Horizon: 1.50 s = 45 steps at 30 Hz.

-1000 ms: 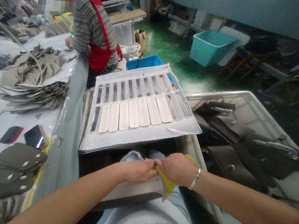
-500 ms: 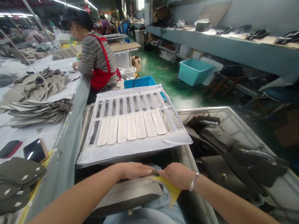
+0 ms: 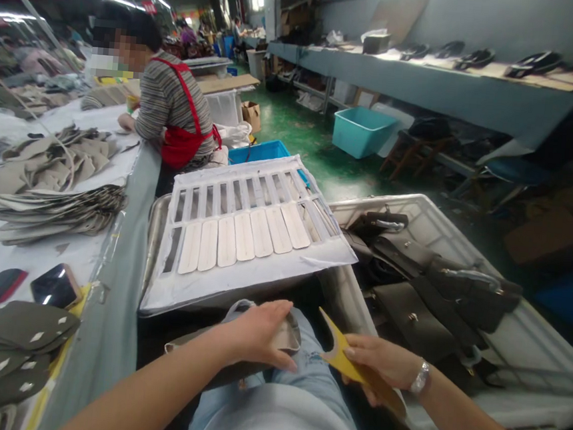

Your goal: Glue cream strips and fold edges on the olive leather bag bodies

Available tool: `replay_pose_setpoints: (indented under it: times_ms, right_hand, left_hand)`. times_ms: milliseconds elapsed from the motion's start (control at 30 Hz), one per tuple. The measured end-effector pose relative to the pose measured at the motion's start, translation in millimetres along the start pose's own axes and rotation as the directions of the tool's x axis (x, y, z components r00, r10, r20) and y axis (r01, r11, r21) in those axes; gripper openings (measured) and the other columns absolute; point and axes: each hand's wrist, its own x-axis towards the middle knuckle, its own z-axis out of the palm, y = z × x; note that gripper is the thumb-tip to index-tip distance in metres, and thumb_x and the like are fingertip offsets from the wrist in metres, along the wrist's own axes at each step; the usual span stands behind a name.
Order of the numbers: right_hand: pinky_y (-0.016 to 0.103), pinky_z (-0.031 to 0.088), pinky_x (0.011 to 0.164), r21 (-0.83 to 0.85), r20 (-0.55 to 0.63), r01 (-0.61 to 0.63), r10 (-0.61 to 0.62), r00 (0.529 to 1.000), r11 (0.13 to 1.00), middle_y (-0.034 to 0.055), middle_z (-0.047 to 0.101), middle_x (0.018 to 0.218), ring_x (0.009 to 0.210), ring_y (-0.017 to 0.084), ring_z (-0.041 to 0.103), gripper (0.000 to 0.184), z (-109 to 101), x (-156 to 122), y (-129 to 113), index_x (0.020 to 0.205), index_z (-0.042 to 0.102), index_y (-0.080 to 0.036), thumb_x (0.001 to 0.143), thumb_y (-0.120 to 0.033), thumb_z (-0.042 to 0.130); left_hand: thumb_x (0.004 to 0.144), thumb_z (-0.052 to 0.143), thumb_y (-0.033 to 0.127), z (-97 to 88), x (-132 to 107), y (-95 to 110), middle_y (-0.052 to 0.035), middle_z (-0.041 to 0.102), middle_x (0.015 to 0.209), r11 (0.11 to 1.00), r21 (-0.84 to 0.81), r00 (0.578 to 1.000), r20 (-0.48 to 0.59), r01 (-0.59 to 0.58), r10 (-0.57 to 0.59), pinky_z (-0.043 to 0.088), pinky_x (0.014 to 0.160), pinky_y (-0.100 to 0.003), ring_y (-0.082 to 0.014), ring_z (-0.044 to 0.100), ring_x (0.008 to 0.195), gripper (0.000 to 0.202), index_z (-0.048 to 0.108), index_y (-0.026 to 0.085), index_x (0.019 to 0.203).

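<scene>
In the head view, my left hand [image 3: 259,333] lies over a grey-brown leather bag piece [image 3: 288,337] on my lap, fingers stretched out and thumb apart. Much of that piece is hidden beneath the hand and forearm. To the right, my right hand [image 3: 386,363] pinches a thin yellow sheet [image 3: 337,352] with a curved notch cut in its edge. The sheet is held clear of the bag piece, its lower part running under the fingers. Just ahead stands a white slotted rack [image 3: 256,272] bearing a row of several cream strips [image 3: 256,234].
A white crate [image 3: 430,211] of dark bags [image 3: 403,315] stands at my right. On the table [image 3: 90,224] at left lie stacked grey pieces [image 3: 66,212], a phone [image 3: 56,285] and grey-green flaps [image 3: 10,331]. A co-worker [image 3: 173,98] in a red apron sits ahead.
My right hand has moved right and down, taking the yellow sheet away from the bag piece. The left hand's fingers have spread over the piece. The view has shifted slightly.
</scene>
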Motion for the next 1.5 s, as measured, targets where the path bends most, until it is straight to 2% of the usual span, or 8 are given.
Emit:
replay_pose_setpoints:
  times_ms: [100, 233, 400, 700, 1033, 1300, 1400, 1500]
  right_hand:
    - [0.017, 0.038, 0.033, -0.07, 0.088, -0.069, 0.075, 0.993, 0.995, 0.0039, 0.063, 0.074, 0.041, 0.011, 0.057, 0.043, 8.6, 0.9, -1.0, 0.096, 0.035, -0.018, 0.079, -0.055, 0.049]
    - [0.017, 0.038, 0.03, -0.28, 0.028, -0.1, 0.113, 0.993, 0.955, -0.0023, 0.059, 0.059, 0.035, 0.011, 0.053, 0.026, 18.9, 11.9, -10.7, 0.092, 0.035, -0.018, 0.086, -0.043, 0.042]
    - [0.016, 0.036, 0.03, -0.509, -0.006, 0.01, -0.014, 1.0, 0.861, -0.0045, 0.054, 0.056, 0.033, 0.008, 0.048, 0.019, 17.7, 21.8, -29.2, 0.089, 0.035, -0.019, 0.087, -0.037, 0.039]
    - [0.017, 0.036, 0.03, -0.63, 0.034, -0.032, 0.069, 0.997, 0.776, -0.0036, 0.054, 0.058, 0.035, 0.008, 0.047, 0.022, 10.7, 33.1, -47.6, 0.091, 0.036, -0.018, 0.086, -0.039, 0.038]
    - [0.018, 0.032, 0.029, -0.461, -0.016, -0.089, 0.092, 0.996, 0.883, -0.005, 0.051, 0.051, 0.032, 0.009, 0.043, 0.024, 22.8, 37.9, -48.5, 0.09, 0.039, -0.019, 0.083, -0.041, 0.042]
    - [0.016, 0.03, 0.027, -0.339, -0.068, -0.076, 0.057, 0.996, 0.938, -0.0054, 0.051, 0.048, 0.029, 0.007, 0.039, 0.022, 36.1, 44.6, -44.9, 0.088, 0.039, -0.019, 0.084, -0.041, 0.041]
    - [0.016, 0.029, 0.025, -0.272, -0.166, -0.055, 0.01, 0.986, 0.961, -0.007, 0.048, 0.046, 0.028, 0.006, 0.037, 0.025, 48.1, 54.2, -36.0, 0.087, 0.039, -0.02, 0.082, -0.044, 0.044]
    - [0.015, 0.028, 0.024, -0.193, -0.337, 0.005, -0.071, 0.939, 0.981, -0.0086, 0.046, 0.045, 0.027, 0.006, 0.037, 0.029, 68.6, 65.7, -23.2, 0.087, 0.039, -0.02, 0.081, -0.047, 0.045]
  left_hand:
    - [0.051, 0.076, 0.043, 16.1, 0.5, 12.4, -0.0175, 0.033, 0.139, 0.978, 0.196, 0.995, -0.082, 0.071, -0.055, 0.019, 0.104, -0.046, -0.0392, 0.03, 0.124, 0.1, 0.031, 0.015, 0.136]
    - [0.055, 0.07, 0.033, 27.3, 5.0, 18.1, -0.0203, 0.038, 0.133, 0.931, 0.355, 0.992, -0.121, 0.084, -0.043, 0.026, 0.1, -0.045, -0.0382, 0.037, 0.118, 0.097, 0.025, 0.011, 0.138]
    - [0.056, 0.066, 0.03, 32.4, 5.2, 12.1, -0.0161, 0.036, 0.133, 0.898, 0.44, 0.99, -0.136, 0.026, 0.037, 0.027, 0.099, -0.043, -0.0347, 0.038, 0.116, 0.105, 0.008, 0.015, 0.142]
    - [0.056, 0.064, 0.02, 36.5, -0.6, 10.7, -0.0166, 0.03, 0.137, 0.851, 0.525, 0.987, -0.133, -0.006, 0.09, 0.027, 0.1, -0.046, -0.0334, 0.032, 0.122, 0.106, 0.001, 0.019, 0.142]
    - [0.056, 0.065, 0.014, 35.6, -10.0, 5.8, -0.0176, 0.033, 0.134, 0.799, 0.601, 0.973, -0.172, -0.019, 0.152, 0.032, 0.098, -0.047, -0.0324, 0.037, 0.119, 0.105, 0.005, 0.02, 0.142]
    - [0.057, 0.058, 0.006, 41.9, -21.8, 0.5, -0.0188, 0.035, 0.135, 0.798, 0.603, 0.94, -0.28, 0.013, 0.196, 0.029, 0.101, -0.049, -0.0315, 0.034, 0.122, 0.101, 0.004, 0.014, 0.142]
    - [0.058, 0.054, 0.005, 44.2, -29.7, -4.5, -0.0178, 0.036, 0.135, 0.793, 0.609, 0.91, -0.347, 0.034, 0.228, 0.029, 0.101, -0.049, -0.0307, 0.034, 0.123, 0.101, -0.002, 0.013, 0.142]
    - [0.061, 0.055, 0.008, 45.6, -37.1, -6.8, -0.0157, 0.038, 0.135, 0.787, 0.605, 0.881, -0.429, 0.118, 0.198, 0.028, 0.103, -0.046, -0.0293, 0.033, 0.124, 0.099, -0.004, 0.012, 0.141]
